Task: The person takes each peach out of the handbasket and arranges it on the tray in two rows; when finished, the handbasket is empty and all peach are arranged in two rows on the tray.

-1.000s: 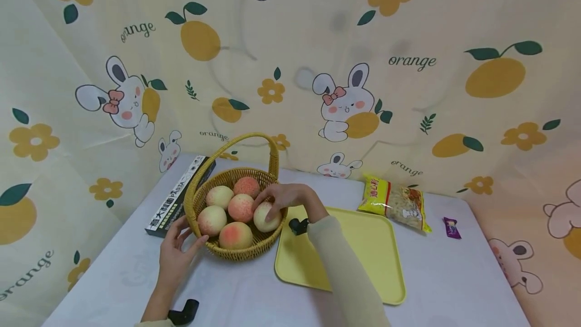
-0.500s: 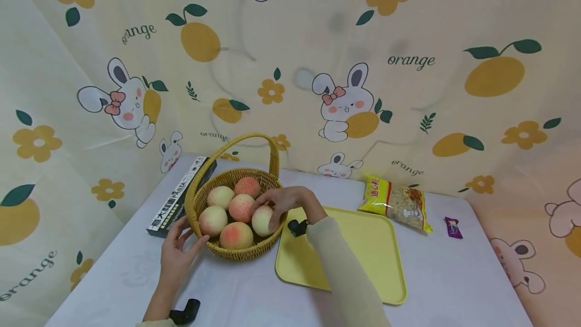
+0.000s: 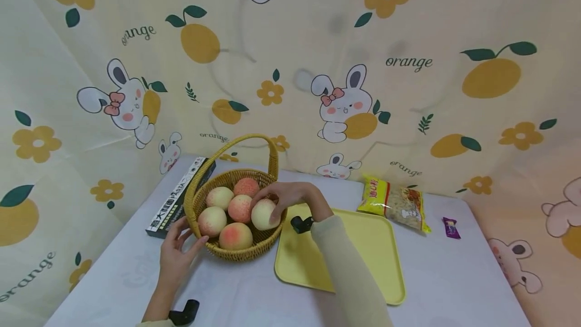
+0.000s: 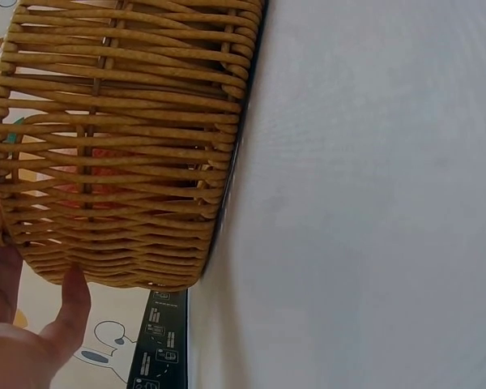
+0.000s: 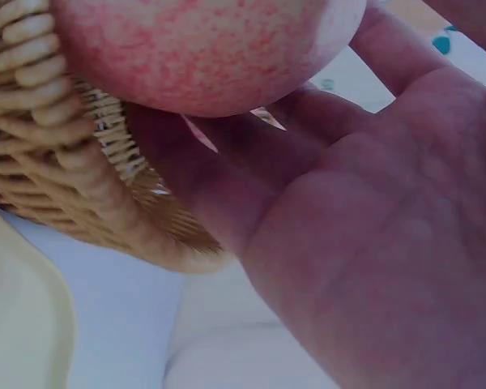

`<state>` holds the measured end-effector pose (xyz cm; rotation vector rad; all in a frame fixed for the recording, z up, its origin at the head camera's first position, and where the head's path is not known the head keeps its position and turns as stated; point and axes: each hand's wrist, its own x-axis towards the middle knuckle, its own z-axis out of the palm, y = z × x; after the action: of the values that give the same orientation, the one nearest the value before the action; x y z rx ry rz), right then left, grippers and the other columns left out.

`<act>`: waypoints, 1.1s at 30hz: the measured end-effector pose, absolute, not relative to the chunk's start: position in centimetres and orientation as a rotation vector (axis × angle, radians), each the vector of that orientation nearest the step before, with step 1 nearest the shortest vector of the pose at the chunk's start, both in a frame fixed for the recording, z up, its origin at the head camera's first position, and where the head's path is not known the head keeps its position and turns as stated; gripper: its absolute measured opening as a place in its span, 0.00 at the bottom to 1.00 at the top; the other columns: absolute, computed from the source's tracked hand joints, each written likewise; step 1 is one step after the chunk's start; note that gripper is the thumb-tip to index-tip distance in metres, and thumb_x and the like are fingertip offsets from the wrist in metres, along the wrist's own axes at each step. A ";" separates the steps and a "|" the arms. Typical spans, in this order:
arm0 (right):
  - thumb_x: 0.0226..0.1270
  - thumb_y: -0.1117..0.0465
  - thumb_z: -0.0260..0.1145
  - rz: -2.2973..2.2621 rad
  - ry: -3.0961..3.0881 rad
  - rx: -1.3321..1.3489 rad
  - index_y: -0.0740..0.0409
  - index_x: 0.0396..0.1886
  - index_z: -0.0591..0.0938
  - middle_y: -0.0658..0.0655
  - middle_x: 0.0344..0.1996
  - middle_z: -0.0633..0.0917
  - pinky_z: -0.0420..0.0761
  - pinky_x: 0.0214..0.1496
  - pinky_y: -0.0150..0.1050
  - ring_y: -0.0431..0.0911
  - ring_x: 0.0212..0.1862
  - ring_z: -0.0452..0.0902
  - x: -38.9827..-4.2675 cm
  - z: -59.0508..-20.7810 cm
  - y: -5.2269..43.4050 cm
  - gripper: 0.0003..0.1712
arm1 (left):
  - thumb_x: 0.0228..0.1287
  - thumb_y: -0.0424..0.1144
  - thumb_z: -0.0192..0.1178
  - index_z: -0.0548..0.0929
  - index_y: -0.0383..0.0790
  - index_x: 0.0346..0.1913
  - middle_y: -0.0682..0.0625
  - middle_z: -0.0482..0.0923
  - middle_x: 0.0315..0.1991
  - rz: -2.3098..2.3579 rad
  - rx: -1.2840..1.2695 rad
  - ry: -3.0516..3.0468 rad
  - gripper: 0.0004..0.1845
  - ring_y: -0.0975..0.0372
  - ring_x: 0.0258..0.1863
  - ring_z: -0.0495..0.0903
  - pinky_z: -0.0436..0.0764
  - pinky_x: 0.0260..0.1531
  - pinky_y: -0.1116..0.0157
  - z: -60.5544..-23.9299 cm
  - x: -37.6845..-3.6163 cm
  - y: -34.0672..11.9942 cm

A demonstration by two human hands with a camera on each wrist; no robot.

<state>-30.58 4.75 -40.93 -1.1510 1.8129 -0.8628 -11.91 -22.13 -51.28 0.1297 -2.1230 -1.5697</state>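
Note:
A woven basket (image 3: 236, 255) with a tall arched handle stands on the white table and carries several peaches. My right hand (image 3: 292, 195) grips a pale peach (image 3: 262, 215) at the basket's right side, fingers on its far side and thumb on the near side. In the right wrist view this peach (image 5: 211, 57) shows pink speckles and sits against the fingers, by the basket rim. My left hand (image 3: 175, 256) holds the basket's left side near the handle's foot. Its thumb presses the weave in the left wrist view, with other fingers at the rim. A pink-blushed peach (image 3: 236, 236) lies at the front.
Right of the basket lies a yellow tray (image 3: 363, 246), partly under my right forearm. A black pasta box (image 3: 174, 206) lies behind the basket's left side. Further right are a yellow food bag (image 3: 395, 203) and a small purple packet (image 3: 451, 227). A printed cloth hangs behind.
My right hand has tightened on the pale peach and lifted it slightly, so more of it shows. The left hand and basket stay in place.

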 end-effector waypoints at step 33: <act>0.57 0.68 0.75 -1.269 2.058 -0.993 0.64 0.65 0.76 0.61 0.61 0.77 0.81 0.57 0.48 0.52 0.58 0.74 -28.9 -44.5 16.3 0.34 | 0.56 0.26 0.72 0.70 0.36 0.68 0.53 0.73 0.58 -1.543 0.136 -2.135 0.36 0.72 0.57 0.70 0.77 0.58 0.78 -51.0 -11.8 -22.1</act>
<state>-28.89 16.34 -44.52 -0.9929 2.0576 -1.2689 -11.76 -22.08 -50.97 0.1364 -2.1351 -1.5428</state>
